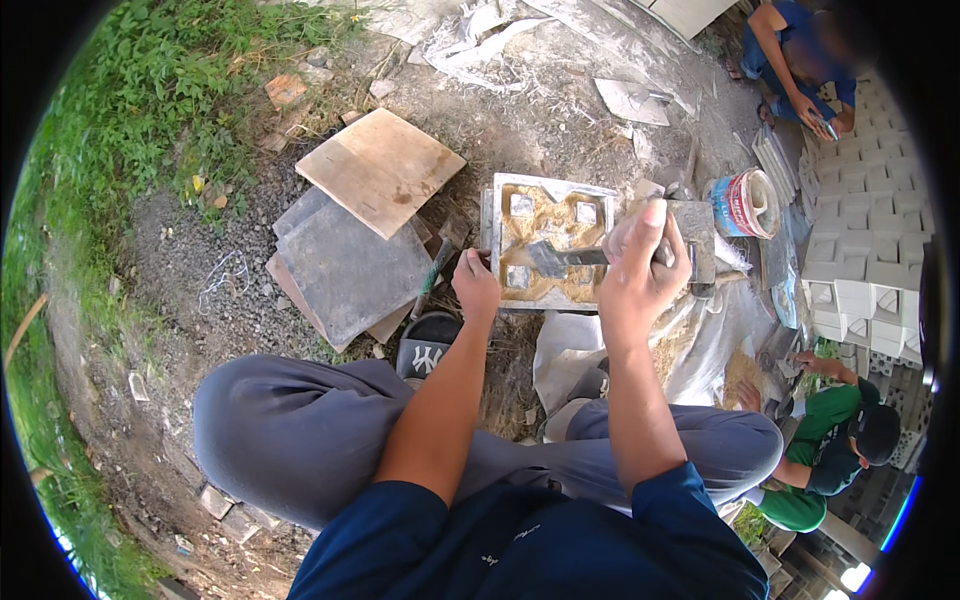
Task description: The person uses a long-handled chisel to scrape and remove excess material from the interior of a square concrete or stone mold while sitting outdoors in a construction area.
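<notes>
A square pale mould (555,184) lies on the ground before me, its patterned hollows coated yellow-brown around several raised square blocks. My left hand (475,288) is closed at the mould's left edge, thumb and fingers gripping the rim. In my right hand (645,262) is a flat paintbrush (580,257), held over the mould's middle with its head pointing left. The brush's bristles are blurred, and my fingers hide part of its handle.
Stacked boards (355,265) lie left, beside a green-handled hammer (432,280). A bucket (745,203) stands right of the mould, near pale stacked blocks (860,220). One person (800,60) crouches far right; another in green (830,440) works lower right.
</notes>
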Motion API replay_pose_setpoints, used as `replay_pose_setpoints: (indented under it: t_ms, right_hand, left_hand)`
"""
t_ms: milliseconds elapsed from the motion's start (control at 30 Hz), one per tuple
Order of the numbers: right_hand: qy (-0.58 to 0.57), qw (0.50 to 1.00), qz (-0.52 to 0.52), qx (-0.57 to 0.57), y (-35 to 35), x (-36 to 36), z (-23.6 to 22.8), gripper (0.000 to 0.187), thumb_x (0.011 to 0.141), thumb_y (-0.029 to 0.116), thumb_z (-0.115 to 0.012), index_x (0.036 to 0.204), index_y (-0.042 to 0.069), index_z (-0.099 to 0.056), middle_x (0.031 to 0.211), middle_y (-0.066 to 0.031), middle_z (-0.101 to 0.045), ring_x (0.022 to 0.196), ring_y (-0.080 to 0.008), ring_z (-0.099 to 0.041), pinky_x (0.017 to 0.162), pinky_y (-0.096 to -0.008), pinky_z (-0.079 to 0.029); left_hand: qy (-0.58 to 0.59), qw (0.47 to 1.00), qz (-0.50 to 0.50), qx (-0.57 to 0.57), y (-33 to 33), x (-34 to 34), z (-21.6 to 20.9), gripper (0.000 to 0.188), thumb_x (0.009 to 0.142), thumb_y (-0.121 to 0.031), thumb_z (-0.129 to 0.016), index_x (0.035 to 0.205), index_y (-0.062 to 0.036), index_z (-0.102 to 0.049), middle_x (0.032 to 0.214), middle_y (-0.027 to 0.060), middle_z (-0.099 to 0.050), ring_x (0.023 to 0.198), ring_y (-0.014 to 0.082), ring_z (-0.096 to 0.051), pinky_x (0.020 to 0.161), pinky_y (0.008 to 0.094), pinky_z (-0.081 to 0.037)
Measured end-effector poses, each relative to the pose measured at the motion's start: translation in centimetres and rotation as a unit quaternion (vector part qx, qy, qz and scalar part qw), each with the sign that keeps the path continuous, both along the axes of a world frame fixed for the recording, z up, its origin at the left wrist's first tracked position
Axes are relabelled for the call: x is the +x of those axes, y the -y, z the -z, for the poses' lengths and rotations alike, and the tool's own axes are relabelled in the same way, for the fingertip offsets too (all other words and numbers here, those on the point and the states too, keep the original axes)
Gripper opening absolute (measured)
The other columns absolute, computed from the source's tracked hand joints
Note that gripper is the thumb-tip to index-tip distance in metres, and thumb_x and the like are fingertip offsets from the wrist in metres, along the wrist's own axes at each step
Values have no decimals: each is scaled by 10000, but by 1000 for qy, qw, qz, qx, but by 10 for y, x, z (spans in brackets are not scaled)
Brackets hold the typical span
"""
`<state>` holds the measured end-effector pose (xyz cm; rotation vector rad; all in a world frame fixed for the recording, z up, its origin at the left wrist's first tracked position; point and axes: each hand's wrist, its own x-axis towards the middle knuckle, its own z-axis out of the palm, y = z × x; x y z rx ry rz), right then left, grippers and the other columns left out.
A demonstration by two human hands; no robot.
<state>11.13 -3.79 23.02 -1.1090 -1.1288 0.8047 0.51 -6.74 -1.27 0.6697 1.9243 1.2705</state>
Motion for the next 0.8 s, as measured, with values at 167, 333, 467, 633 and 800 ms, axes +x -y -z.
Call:
replay_pose_setpoints:
  t_ms: [167,333,467,633,800]
  right_hand:
    - [-6,961,-238,143,-17,31,9,421,1024,270,-507,708,-6,-547,642,-56,-509,588,-130,-437,540,-282,-332]
    - [-72,959,-273,12,-35,20,13,532,1057,291,-462,575,90,-362,472,10,-357,404,-98,-287,411,-289,-201]
    - [-116,985,-128,-5,-31,23,-15,540,1068,278,-468,569,119,-341,468,20,-344,388,-89,-274,393,-275,-185]
    - [-147,985,-71,56,-14,20,-39,514,1059,229,-517,588,110,-350,502,40,-370,416,-43,-282,395,-257,-203]
    - [-140,988,-56,26,-9,21,16,508,1063,216,-503,593,104,-346,506,38,-375,414,-51,-289,395,-261,-216]
  left_hand:
    - [-12,999,-12,34,-4,4,2,402,1054,-240,-394,920,20,-670,717,147,-638,654,302,-610,639,409,-459]
    - [-19,1000,-4,23,-2,1,6,400,1057,-230,-385,913,21,-662,714,140,-631,647,302,-602,628,409,-451]
    - [-20,1000,0,19,-3,4,1,400,1057,-229,-382,892,24,-644,706,135,-617,641,296,-587,631,402,-446]
    - [-39,998,-12,45,-3,-1,5,404,1058,-237,-380,896,28,-639,707,135,-612,641,283,-573,636,399,-441]
    - [-16,1000,-6,22,-3,3,1,405,1059,-240,-379,899,27,-639,703,135,-609,644,281,-569,634,396,-437]
